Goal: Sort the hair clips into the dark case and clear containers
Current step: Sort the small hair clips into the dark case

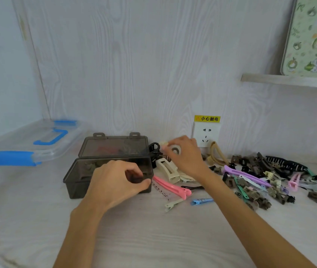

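The dark case (113,167) — smoky, see-through plastic — stands open on the counter, lid tilted back against the wall, a few clips dimly seen inside. Left of it lies a clear container (32,144) with blue latches. Hair clips (254,180) — pink, purple, cream, brown, black — sprawl to the case's right.

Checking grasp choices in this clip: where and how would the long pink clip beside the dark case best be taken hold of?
Pinch the pink clip across its narrow width near mid-length, coming from above. It lies flat on the table, running diagonally from the dark case toward the near right, and its upper face looks unobstructed.
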`<state>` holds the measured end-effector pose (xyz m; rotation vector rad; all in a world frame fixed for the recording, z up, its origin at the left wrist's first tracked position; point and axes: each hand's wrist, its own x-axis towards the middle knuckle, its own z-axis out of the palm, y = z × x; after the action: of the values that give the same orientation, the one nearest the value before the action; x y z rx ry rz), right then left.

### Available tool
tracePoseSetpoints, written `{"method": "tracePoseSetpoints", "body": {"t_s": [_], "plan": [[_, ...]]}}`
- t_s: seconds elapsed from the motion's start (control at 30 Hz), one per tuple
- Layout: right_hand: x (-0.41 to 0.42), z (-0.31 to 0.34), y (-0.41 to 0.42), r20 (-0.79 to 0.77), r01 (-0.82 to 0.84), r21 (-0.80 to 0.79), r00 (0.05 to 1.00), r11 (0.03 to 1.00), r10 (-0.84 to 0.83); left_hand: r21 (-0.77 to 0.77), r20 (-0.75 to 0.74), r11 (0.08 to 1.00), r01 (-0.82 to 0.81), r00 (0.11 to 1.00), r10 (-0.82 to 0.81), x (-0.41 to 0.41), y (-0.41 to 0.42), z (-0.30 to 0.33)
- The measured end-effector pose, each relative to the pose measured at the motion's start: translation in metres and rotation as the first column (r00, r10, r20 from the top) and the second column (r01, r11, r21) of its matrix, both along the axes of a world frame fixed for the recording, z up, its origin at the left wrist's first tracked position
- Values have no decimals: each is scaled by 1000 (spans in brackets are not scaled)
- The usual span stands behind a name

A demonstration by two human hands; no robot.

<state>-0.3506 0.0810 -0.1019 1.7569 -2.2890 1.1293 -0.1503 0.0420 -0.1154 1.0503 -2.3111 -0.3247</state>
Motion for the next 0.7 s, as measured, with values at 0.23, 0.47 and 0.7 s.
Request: {"method": "tracePoseSetpoints", "body": {"t_s": [0.23, 0.47, 0.7], "plan": [[35, 27, -27, 27, -370, 19, 929, 929, 370, -44, -53, 998, 50, 997, -52, -7, 4, 0], [-27, 49, 34, 88, -205, 125, 977, 971, 195, -133, -37, 989, 58, 997, -63, -11, 5, -3], [-87, 13, 137, 22, 29, 222, 999, 975, -35, -428, -184, 901, 68, 970, -160, -41, 42, 0]]}}
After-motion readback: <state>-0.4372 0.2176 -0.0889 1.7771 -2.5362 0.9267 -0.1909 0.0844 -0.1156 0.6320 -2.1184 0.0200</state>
